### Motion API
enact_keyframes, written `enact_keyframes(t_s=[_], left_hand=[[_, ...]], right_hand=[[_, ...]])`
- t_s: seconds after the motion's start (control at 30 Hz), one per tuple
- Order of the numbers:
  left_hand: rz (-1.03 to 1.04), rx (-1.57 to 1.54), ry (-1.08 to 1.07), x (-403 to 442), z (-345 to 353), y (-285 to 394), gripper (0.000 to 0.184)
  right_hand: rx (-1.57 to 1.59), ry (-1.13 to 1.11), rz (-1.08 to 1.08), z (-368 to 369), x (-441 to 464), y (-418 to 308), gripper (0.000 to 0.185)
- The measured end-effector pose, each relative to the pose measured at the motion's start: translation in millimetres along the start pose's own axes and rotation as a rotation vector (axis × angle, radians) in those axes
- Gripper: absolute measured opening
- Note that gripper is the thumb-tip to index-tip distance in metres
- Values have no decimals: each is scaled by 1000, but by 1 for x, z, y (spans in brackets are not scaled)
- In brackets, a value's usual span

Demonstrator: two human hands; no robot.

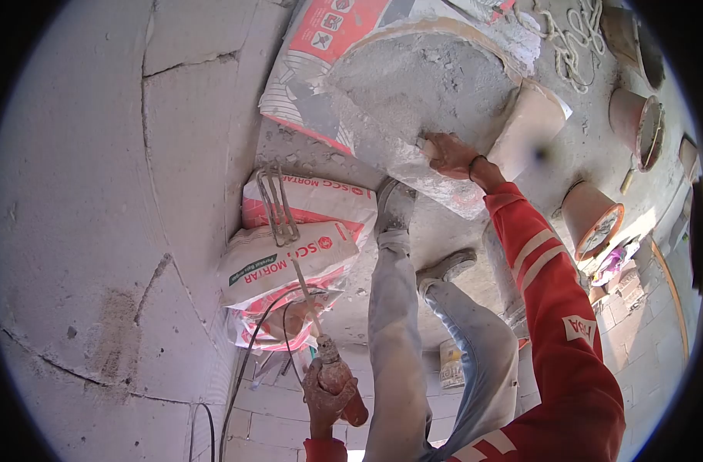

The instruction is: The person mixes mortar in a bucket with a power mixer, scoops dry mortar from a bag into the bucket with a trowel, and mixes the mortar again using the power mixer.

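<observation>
My left hand [330, 394] is closed around the body of a dusty reddish drill [337, 379]. Its long rod runs up to a wire mixing paddle [278, 208], which lies in view over the stacked mortar bags [301, 258]. My right hand [453, 156], in a red sleeve, is closed over the near side of an opened mortar bag [320, 61]. Something pale shows at its fingers, but I cannot make out what it is. Grey powder [428, 85] fills the opened bag. The drill's black cord [247, 362] loops beside my left hand.
Several dusty buckets [592, 219] stand along the right. Pale rope [578, 46] lies coiled at the top right. A cracked block wall [97, 192] rises on the left. My shoes [396, 206] stand between the bags and the powder. A pale bucket [450, 363] sits behind my legs.
</observation>
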State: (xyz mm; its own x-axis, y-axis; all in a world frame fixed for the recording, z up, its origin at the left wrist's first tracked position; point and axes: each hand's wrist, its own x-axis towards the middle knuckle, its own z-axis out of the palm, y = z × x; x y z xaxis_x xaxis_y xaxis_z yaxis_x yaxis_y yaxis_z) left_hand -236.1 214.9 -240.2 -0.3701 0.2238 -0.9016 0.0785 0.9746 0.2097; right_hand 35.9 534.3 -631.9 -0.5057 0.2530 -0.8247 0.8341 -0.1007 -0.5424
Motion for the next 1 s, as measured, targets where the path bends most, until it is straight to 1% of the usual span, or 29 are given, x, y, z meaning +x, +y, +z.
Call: enact_keyframes(t_s=[0.03, 0.07, 0.1, 0.13, 0.2, 0.3, 0.37, 0.4, 0.5, 0.53, 0.57, 0.6, 0.67, 0.7, 0.77, 0.8, 0.83, 0.9, 0.97, 1.0], left_hand=[[-18, -89, 8, -5, -2, 5, 53], [-18, -181, -10, 0, 1, 6, 52], [-31, -208, -35, -1, 0, 6, 51], [-45, -235, -60, -2, -2, 6, 50], [-53, -221, -27, -1, 7, 7, 48], [-54, -262, 5, 3, 7, 12, 46], [-77, -315, -3, -5, 6, 16, 45], [-53, -286, 4, -6, 6, 13, 44], [29, -218, 15, -8, -1, 1, 43], [58, -205, 13, -8, -3, 3, 42], [88, -192, 11, -9, -5, 6, 41], [76, -217, -9, -12, -6, 13, 41], [86, -178, -9, -18, -8, 43, 45], [94, -156, -10, -21, -9, 53, 47], [134, -159, -8, -23, -14, 22, 53], [151, -157, -10, -23, -17, 11, 57], [202, -104, -16, -23, -18, 15, 56], [304, 5, -40, -26, -19, 25, 54], [326, 102, 15, -28, -22, 4, 65], [346, 135, 20, -29, -22, 1, 63]], right_hand=[[-14, 25, -47, -2, 8, -3, 70], [-13, 49, 5, 1, 24, -3, 69], [7, 54, 73, 14, 29, -7, 68], [21, 65, 47, 22, 21, -3, 67], [36, 121, -16, 18, 15, 2, 66], [83, 275, -143, 15, 2, 0, 56], [14, 433, -158, 28, -4, 6, 53], [-26, 521, -170, 30, -5, 11, 51], [22, 407, -134, 13, -15, 14, 48], [66, 294, -40, 0, -28, 3, 52], [69, 291, -37, -10, -40, -9, 53], [73, 288, -32, -16, -50, -14, 53], [63, 299, -6, -22, -70, -18, 54], [52, 339, -35, -19, -79, -14, 54], [28, 428, -88, -11, -100, -4, 54], [92, 382, -69, -14, -115, -7, 54], [64, 411, -75, -12, -134, -12, 56], [144, 419, -64, -8, -178, -19, 56], [183, 452, -86, 10, -220, -14, 51], [198, 491, -76, 20, -248, -14, 46]])
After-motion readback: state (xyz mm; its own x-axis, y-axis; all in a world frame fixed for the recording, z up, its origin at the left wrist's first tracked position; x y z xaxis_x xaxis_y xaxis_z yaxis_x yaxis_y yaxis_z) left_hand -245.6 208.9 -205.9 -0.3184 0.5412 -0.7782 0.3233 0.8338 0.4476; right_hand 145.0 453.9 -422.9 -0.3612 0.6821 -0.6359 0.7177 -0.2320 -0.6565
